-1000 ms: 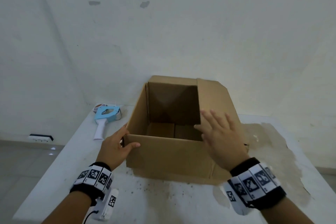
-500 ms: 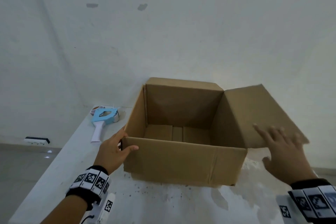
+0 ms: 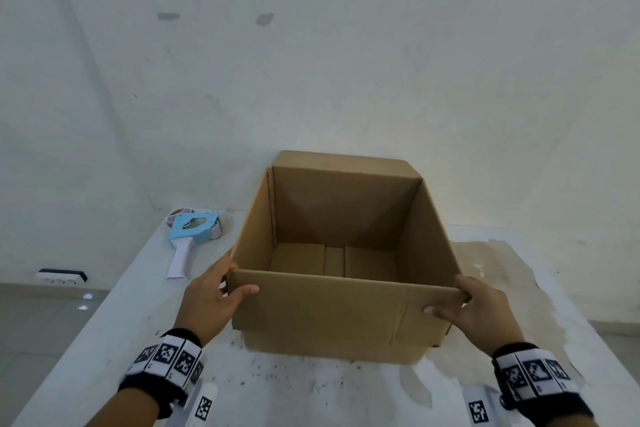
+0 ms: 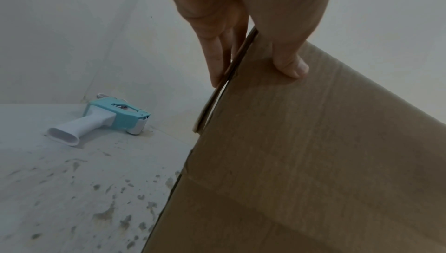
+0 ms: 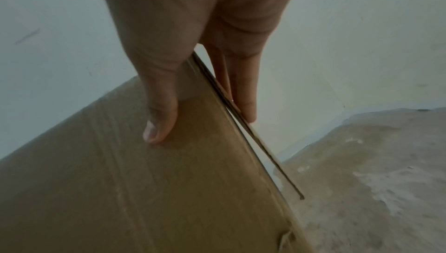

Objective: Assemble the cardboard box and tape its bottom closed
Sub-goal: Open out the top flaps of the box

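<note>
A brown cardboard box stands open-topped on the white table, its flaps folded down along the outside walls and its inner bottom flaps lying flat. My left hand grips the near left corner, thumb on the front face, fingers along the left side. At the near right corner my right hand grips the same way: thumb on the front of the box, fingers against the right flap. A blue and white tape dispenser lies left of the box, also seen as the tape dispenser from the left wrist.
The table stands against a white wall. Its right part carries a brown worn patch, and dark specks dot the near surface. A power strip lies on the floor at the left.
The right flap has gone from upright to folded down against the right wall. My right hand moved from that flap to the near right corner. The left hand kept its grip.
</note>
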